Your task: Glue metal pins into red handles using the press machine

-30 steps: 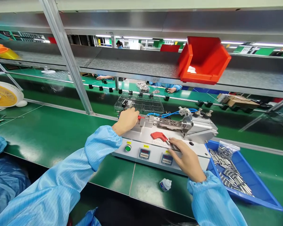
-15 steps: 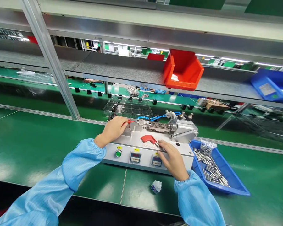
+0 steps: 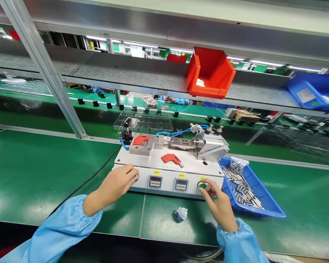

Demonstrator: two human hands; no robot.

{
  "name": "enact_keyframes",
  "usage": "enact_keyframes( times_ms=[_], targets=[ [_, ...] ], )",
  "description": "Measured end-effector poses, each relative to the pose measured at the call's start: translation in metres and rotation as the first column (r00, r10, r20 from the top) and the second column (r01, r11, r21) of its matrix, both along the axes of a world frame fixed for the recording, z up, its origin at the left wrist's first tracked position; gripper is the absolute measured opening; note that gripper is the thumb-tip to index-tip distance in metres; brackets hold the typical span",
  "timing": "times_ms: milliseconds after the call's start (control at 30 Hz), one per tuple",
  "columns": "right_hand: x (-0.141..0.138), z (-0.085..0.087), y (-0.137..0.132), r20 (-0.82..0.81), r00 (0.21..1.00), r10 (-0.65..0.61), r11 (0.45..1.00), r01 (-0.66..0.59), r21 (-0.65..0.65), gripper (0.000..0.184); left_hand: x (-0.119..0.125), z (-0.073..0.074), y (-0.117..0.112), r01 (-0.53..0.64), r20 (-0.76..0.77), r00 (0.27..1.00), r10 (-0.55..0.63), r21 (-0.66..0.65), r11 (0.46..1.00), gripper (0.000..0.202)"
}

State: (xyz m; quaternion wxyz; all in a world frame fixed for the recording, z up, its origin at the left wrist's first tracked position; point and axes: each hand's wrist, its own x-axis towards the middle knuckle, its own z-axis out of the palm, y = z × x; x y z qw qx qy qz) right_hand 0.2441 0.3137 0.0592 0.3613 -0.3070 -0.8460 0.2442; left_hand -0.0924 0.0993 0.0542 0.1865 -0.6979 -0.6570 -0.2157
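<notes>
A grey press machine [image 3: 167, 166] stands on the green bench, with two small counters on its front. My left hand [image 3: 117, 184] rests against the left end of the front panel, thumb covering the button there, fingers curled. My right hand [image 3: 218, 202] touches the green button [image 3: 202, 185] at the right end with a fingertip. A red part [image 3: 141, 140] sits in the fixture at the machine's back left. A second red L-shaped part [image 3: 170, 158] lies loose on the top plate. Neither hand holds anything.
A blue tray [image 3: 263, 204] of several metal pins lies to the right of the machine. A small white bottle [image 3: 180, 214] lies on the bench in front. A red bin [image 3: 210, 73] and blue bin [image 3: 312, 93] sit on the shelf above. Other workers' hands show across the line.
My left hand left the red part in the fixture and came down to the left button. My right hand left the top plate for the right green button.
</notes>
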Motion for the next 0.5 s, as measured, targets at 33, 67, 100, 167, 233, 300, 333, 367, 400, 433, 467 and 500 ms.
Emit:
enact_keyframes(
  times_ms=[33,67,100,167,233,300,333,367,400,433,467,500],
  targets=[
    [0.001,0.004,0.003,0.020,1.000,0.021,0.998,-0.020,-0.055,0.041,-0.001,0.003,0.000,-0.003,0.012,1.000,0.004,-0.066,0.998,0.015],
    [0.001,0.008,0.007,0.034,0.999,0.037,0.994,-0.033,-0.103,0.042,-0.002,0.007,0.001,-0.008,0.020,1.000,0.011,-0.130,0.991,0.013],
    [0.002,0.011,0.010,0.041,0.998,0.041,0.990,-0.034,-0.140,0.044,-0.003,0.011,0.001,-0.019,0.021,1.000,0.024,-0.183,0.983,0.013],
    [0.002,0.015,0.014,0.037,0.999,0.016,0.985,-0.009,-0.173,0.047,-0.001,0.017,0.002,-0.061,0.013,0.998,0.066,-0.241,0.969,0.014],
    [0.001,0.014,0.014,0.028,1.000,-0.014,0.986,0.018,-0.163,0.048,0.002,0.021,0.004,-0.099,0.017,0.994,0.107,-0.259,0.961,0.015],
    [0.000,0.008,0.011,0.016,0.999,-0.028,0.992,0.030,-0.119,0.046,0.003,0.023,0.004,-0.100,0.042,0.992,0.116,-0.271,0.957,0.016],
    [0.000,0.003,0.009,0.001,0.999,-0.040,0.996,0.040,-0.081,0.044,0.003,0.023,0.003,-0.083,0.061,0.993,0.104,-0.277,0.957,0.017],
    [0.000,-0.003,0.005,-0.018,0.998,-0.057,0.998,0.057,-0.033,0.042,0.002,0.024,0.002,-0.061,0.079,0.993,0.087,-0.281,0.958,0.017],
    [0.000,-0.011,0.001,-0.044,0.996,-0.080,0.996,0.082,0.027,0.040,0.001,0.025,0.002,-0.041,0.094,0.993,0.070,-0.278,0.960,0.016],
    [-0.001,-0.019,-0.003,-0.072,0.992,-0.107,0.989,0.113,0.095,0.038,0.001,0.026,0.001,-0.024,0.106,0.993,0.054,-0.266,0.964,0.014],
    [-0.001,-0.028,-0.006,-0.100,0.986,-0.132,0.974,0.148,0.170,0.036,0.001,0.027,0.001,-0.007,0.118,0.992,0.037,-0.244,0.970,0.012],
    [-0.001,-0.037,-0.010,-0.126,0.980,-0.155,0.952,0.182,0.245,0.034,0.002,0.028,0.003,0.011,0.131,0.991,0.018,-0.212,0.977,0.011]
  ],
)
